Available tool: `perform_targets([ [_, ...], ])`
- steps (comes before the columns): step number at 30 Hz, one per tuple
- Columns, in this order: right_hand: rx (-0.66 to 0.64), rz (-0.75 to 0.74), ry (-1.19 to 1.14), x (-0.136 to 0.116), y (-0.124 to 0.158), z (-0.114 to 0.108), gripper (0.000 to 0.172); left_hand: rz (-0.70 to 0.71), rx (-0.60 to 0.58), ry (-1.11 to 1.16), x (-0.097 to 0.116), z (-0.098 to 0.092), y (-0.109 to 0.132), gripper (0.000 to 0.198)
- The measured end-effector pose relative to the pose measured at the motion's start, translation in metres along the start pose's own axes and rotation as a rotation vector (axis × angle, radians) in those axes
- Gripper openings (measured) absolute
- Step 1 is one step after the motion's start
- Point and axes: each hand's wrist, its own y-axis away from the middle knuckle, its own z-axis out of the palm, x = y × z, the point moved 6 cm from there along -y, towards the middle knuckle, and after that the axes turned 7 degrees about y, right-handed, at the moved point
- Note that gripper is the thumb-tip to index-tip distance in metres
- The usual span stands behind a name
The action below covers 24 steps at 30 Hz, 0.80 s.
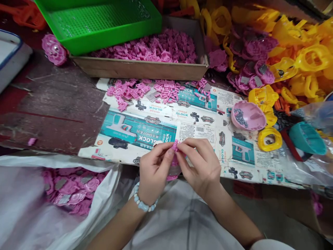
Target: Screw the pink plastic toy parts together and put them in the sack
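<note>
My left hand (155, 170), with a beaded bracelet on its wrist, is closed in a pinch near the table's front edge. Between its thumb and finger sits a small ribbed pink plastic piece (175, 144). My right hand (201, 166) is closed too, its fingertips meeting the same piece from the other side. Just under the fingers shows a larger pink plastic part (172, 177) with a grey patch; the hands cover most of it. Ahead, loose pink ribbed pieces (169, 92) and pink brackets (127, 91) lie on a flattened printed carton (161, 114).
Behind stands a cardboard box (140, 69) of pink parts, a green tray (111, 38) resting on it. A pink cup (248, 116) holds small metal bits. Yellow parts (312, 62) pile up at right beside a teal cup (307, 137). A white sack (23, 194) contains pink parts.
</note>
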Motion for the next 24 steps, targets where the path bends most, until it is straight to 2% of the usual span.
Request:
perform_targets([
  [3, -0.019, 0.029, -0.098, 0.0, 0.0, -0.003, 0.021, -0.005, -0.005, 0.035, 0.004, -0.002, -0.002, 0.009],
  [5, -0.055, 0.12, -0.261, 0.005, -0.001, -0.006, 0.017, 0.031, -0.031, 0.032, 0.008, -0.003, -0.002, 0.007],
  [8, -0.114, 0.211, -0.396, 0.008, -0.003, -0.012, 0.013, 0.207, -0.045, -0.008, 0.017, -0.007, 0.002, 0.009],
  [11, -0.15, 0.149, -0.332, 0.002, -0.004, -0.02, 0.014, 0.415, -0.07, -0.037, 0.026, -0.01, 0.008, 0.015],
  [13, -0.16, 0.098, -0.269, -0.003, -0.003, -0.021, 0.013, 0.484, -0.118, -0.038, 0.029, -0.01, 0.011, 0.016],
  [17, -0.139, 0.043, -0.207, -0.013, 0.002, -0.019, 0.008, 0.522, -0.2, 0.009, 0.03, -0.009, 0.014, 0.016],
  [20, -0.091, 0.019, -0.158, -0.016, 0.003, -0.018, 0.01, 0.508, -0.173, 0.037, 0.026, -0.012, 0.016, 0.016],
  [22, -0.071, 0.045, -0.201, -0.007, 0.002, -0.017, 0.01, 0.46, -0.179, 0.02, 0.021, -0.013, 0.013, 0.016],
  [24, -0.099, 0.228, -0.348, 0.023, 0.003, -0.012, 0.008, 0.39, -0.238, -0.023, 0.02, -0.01, 0.001, 0.025],
])
